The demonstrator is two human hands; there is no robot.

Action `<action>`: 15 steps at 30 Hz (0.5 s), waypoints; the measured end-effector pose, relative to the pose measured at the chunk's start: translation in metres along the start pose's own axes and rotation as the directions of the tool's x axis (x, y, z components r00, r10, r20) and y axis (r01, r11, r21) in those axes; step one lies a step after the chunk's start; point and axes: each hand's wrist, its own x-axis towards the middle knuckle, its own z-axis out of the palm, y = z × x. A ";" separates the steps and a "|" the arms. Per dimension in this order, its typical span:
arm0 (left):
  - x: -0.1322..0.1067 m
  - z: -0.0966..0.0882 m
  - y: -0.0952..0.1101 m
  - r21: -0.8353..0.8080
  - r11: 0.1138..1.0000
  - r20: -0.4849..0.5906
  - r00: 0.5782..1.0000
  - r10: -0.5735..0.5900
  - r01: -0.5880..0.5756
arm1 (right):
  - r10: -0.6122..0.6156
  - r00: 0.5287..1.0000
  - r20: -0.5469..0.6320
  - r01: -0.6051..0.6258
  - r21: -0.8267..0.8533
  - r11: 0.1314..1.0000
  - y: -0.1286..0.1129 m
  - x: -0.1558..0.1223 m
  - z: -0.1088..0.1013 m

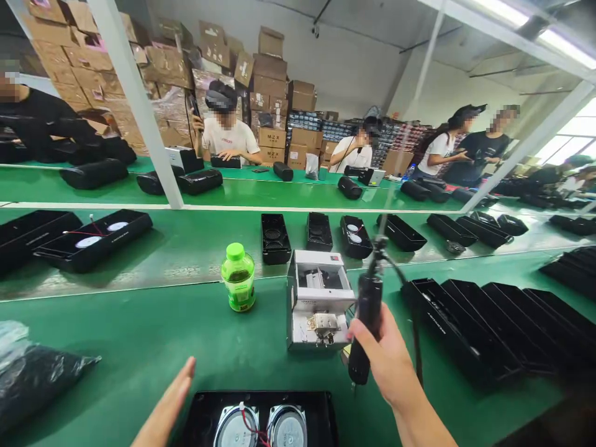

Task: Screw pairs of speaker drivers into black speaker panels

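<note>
On the near side of our smooth green counter (153, 329) lies a black box (264, 400) with two round metal speakers (289, 432). A carton (321, 302) stands in the way behind; open room leads left to a crinkly bag (41, 379). Our right hand (390, 357) curls its fingers round a long black tool (369, 304) beside the carton; our left hand (170, 397) is straight, holding nothing.

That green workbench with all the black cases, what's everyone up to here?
The person's right hand grips a black electric screwdriver, its tip pointing down, away from the speaker housing in front of them. That housing holds two round speaker drivers with red wiring. The left hand is empty, open beside it. Beyond stand what looks like a screw feeder and a green-capped bottle. Across the green workbench, other people are among more black cases.
</note>
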 end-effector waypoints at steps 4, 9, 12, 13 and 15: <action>-0.017 0.034 0.007 -0.089 0.992 0.018 0.996 -0.085 0.086 | -0.002 1.000 -0.019 0.006 0.201 0.980 -0.011 -0.005 -0.010; -0.036 0.046 0.020 -0.163 0.978 -0.002 0.991 -0.132 0.130 | -0.200 0.979 -0.034 0.199 0.345 0.917 -0.061 0.002 -0.016; -0.042 0.052 0.032 -0.180 0.983 -0.001 1.000 -0.023 0.022 | -0.361 0.932 0.010 0.327 0.404 0.855 -0.095 0.010 0.003; -0.044 0.052 0.034 -0.184 0.983 -0.001 1.000 0.027 -0.027 | -0.387 0.922 0.017 0.347 0.409 0.844 -0.102 0.013 0.013; -0.046 0.050 0.033 -0.192 0.975 0.005 0.994 0.112 -0.109 | -0.394 0.917 0.065 0.335 0.411 0.848 -0.109 0.018 0.033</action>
